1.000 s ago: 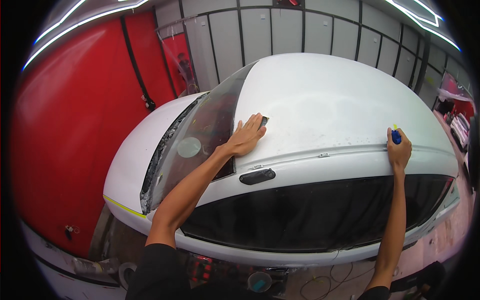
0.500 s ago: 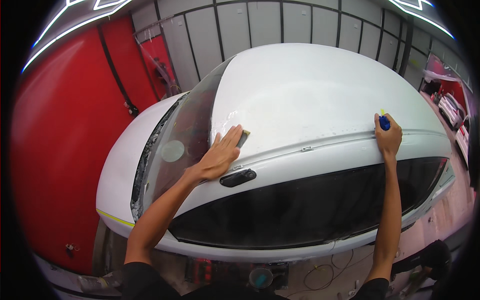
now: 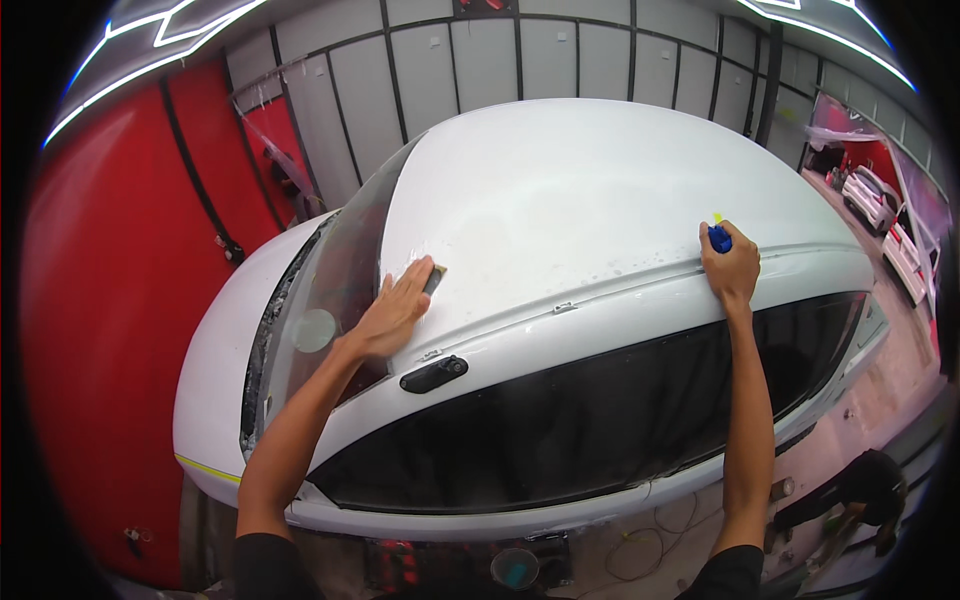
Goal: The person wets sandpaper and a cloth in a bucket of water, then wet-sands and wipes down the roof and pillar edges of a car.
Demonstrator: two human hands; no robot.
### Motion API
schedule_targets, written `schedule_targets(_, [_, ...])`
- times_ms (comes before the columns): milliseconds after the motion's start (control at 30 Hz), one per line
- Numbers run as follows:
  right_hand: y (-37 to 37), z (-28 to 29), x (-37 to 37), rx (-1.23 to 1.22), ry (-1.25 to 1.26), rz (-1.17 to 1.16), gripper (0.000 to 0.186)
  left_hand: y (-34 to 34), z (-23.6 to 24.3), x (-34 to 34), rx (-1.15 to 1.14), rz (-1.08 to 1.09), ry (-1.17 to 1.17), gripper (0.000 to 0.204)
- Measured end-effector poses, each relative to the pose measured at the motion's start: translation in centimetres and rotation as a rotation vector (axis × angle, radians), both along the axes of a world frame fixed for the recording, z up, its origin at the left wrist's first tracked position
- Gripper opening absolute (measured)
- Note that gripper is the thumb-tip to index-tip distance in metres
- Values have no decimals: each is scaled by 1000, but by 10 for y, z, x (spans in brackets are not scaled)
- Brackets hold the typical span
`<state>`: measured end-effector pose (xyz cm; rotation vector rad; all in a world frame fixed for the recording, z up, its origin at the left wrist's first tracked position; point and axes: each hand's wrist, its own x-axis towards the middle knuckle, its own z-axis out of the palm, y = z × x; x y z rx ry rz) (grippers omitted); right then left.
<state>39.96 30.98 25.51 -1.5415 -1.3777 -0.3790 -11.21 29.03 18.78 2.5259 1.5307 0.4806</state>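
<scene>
My left hand (image 3: 392,310) lies with fingers stretched and together over a dark pad with a tan edge (image 3: 435,281), on the front corner of the white car roof (image 3: 580,180) beside the windshield (image 3: 345,250). Wet marks show around it. Farther right, my right hand (image 3: 732,270) grips a blue object (image 3: 718,240) with a small yellow piece at its top, at the roof's side, just above the rail (image 3: 640,278). A black oblong fitting (image 3: 433,373) sits below my left hand.
A co-worker in dark clothes (image 3: 865,485) bends at lower right. Dark side glass (image 3: 560,410) lies below the roof. A red wall (image 3: 100,320) stands left, grey panels (image 3: 485,65) behind. White car parts (image 3: 870,200) stand at far right, hoses (image 3: 650,545) on the floor.
My left hand slid toward me along the roof's front edge, then slightly back up, still on the pad. My right hand keeps its grip. The whole view has shifted, with the car appearing farther left.
</scene>
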Motion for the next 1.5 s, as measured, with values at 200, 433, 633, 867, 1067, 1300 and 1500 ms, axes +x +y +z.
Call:
schedule_targets(200, [4,-4,-1,17,-21,7,35,22,1,10,21,101,-97,80])
schedule_targets(433, [7,0,-5,7,-19,1,36,3,-1,-4,-2,74,-18,85])
schedule_targets(633, [2,-2,4,27,-19,4,36,2,-4,15,-10,198,-108,86])
schedule_targets(867, [8,-1,-7,21,-19,10,36,14,0,6,-22,317,-98,89])
schedule_targets(1067, [1,-5,16,24,-21,-10,35,-18,-20,27,-31,275,-127,97])
schedule_targets(1300, [11,-7,-2,93,-47,0,34,32,0,9,-37,429,-135,98])
schedule_targets(1500, [3,-5,13,40,-34,-17,34,-8,-22,34,-52,465,-177,104])
